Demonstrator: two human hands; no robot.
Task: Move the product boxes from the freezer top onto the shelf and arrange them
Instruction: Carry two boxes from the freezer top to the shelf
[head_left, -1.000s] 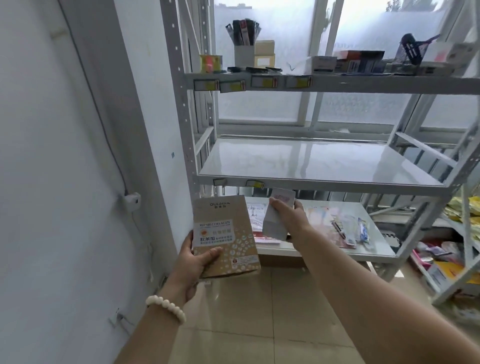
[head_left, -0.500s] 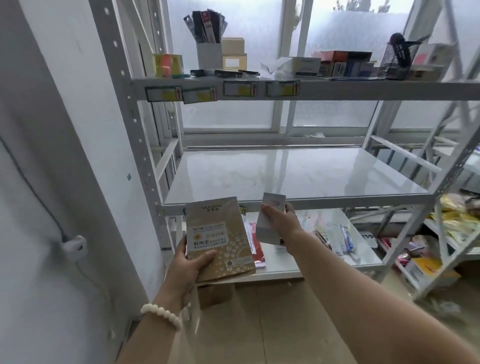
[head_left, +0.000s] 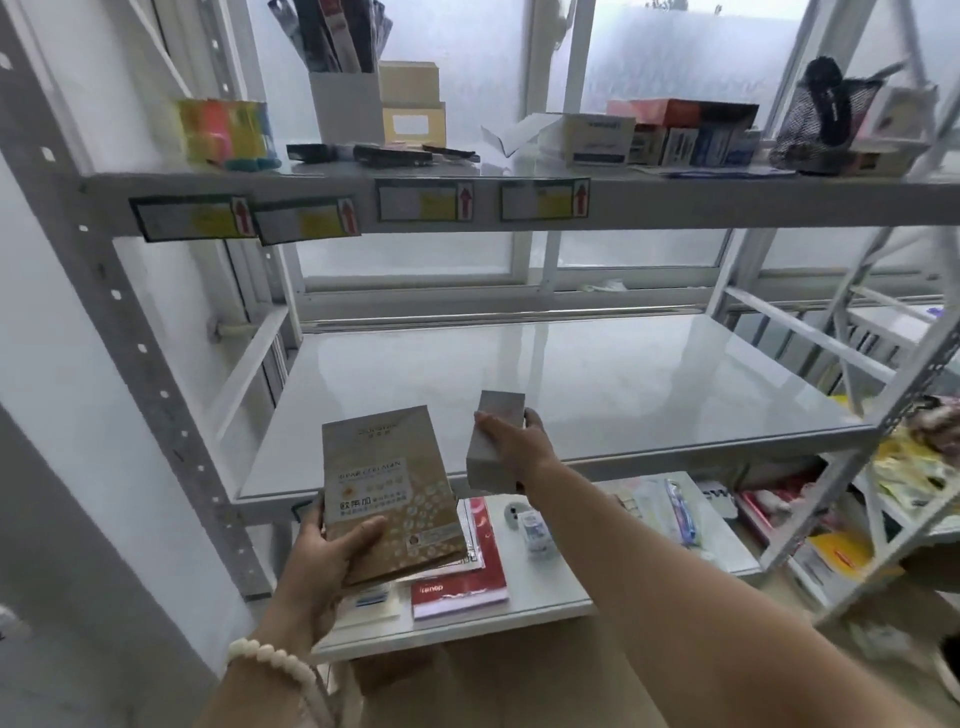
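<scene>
Head view: right hand (head_left: 511, 441) clenched on grey box (head_left: 493, 447), centre frame, fingers wrapped over its top, box tilted, long axis running from lower edge up and away toward the window. Box hung right at the front lip of the middle shelf (head_left: 649, 395), upper end already over the bare surface, lower end over the edge. Left hand (head_left: 332, 551), lower left, clasped gold box (head_left: 389, 493) by its lower left corner, thumb on the face, box upright-ish and leaning, held in front of the shelf lip, not on it. Shelf lay straight ahead and slightly above both hands; right hand nearer. Likely next move: push grey box forward and set it flat. Gold box probably follows. Freezer top not visible.
</scene>
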